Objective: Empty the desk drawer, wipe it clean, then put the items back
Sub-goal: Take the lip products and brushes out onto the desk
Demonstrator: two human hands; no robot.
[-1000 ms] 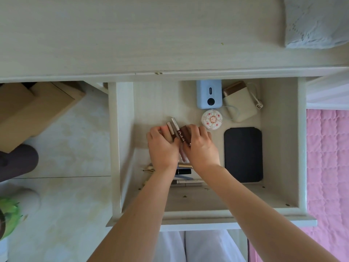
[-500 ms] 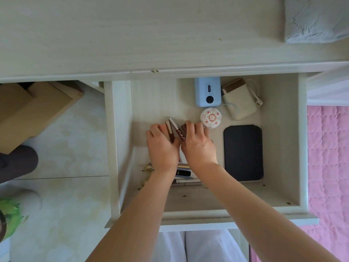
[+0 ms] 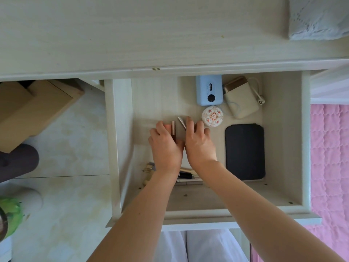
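In the drawer (image 3: 283,140), the round compact (image 3: 212,117) lies before the power bank (image 3: 208,89), apparently touching.

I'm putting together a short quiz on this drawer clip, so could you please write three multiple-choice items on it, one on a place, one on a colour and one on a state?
1. Where does the round patterned compact lie?
A. On the desk top
B. In the drawer, just in front of the blue power bank
C. On the floor

2. What colour is the flat case at the drawer's right?
A. Black
B. Pink
C. Green

3. What is the left hand doing?
A. Resting flat on the desk
B. Hanging idle outside the drawer
C. Holding a brown tube

Answers:
1 B: it sits on the drawer floor, right by the power bank's near edge.
2 A: its surface is plainly black.
3 C: the tube sticks out between its curled fingers.
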